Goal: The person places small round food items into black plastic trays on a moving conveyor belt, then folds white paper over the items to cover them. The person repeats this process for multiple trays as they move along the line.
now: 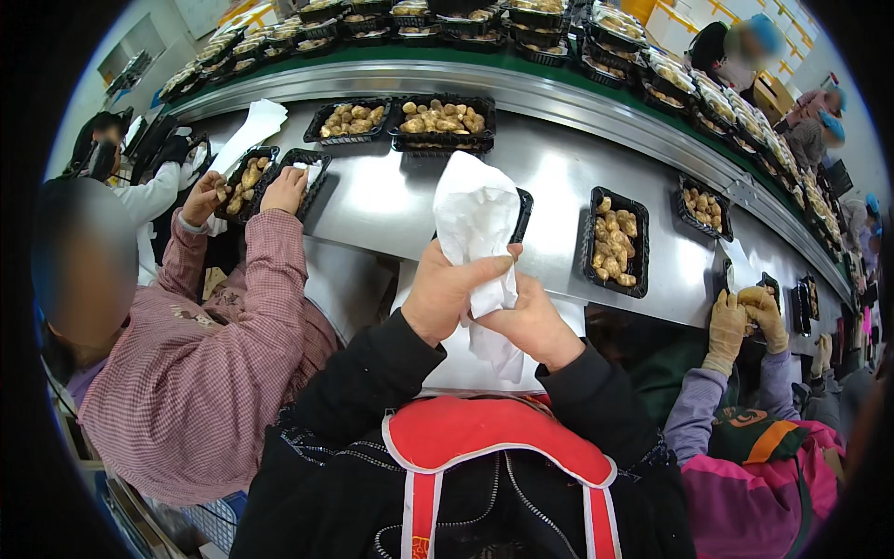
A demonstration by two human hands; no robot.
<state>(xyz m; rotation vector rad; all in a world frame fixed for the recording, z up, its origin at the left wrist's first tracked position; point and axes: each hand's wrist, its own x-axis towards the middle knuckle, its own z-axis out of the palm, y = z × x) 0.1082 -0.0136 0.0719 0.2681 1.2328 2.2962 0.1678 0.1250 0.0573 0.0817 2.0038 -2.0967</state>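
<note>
A crumpled white cloth (475, 210) is gripped between my two hands in front of my chest, one end standing up and the other hanging below. My left hand (449, 289) wraps round its middle with the thumb on top. Close against it, my right hand (533, 321) has its fingers curled on the cloth's lower part. Whether anything lies inside the folds is hidden. Just behind the cloth, part of a black plastic tray (525, 214) shows on the steel table (372, 205); its contents are covered from view.
Black trays of brown, mushroom-like pieces stand at right (615, 242) and far centre (438, 121). Beyond runs a green conveyor (540, 70) carrying many packed trays. A co-worker in a checked sleeve (270, 261) handles trays at left; another's gloved hands (745, 321) work at right.
</note>
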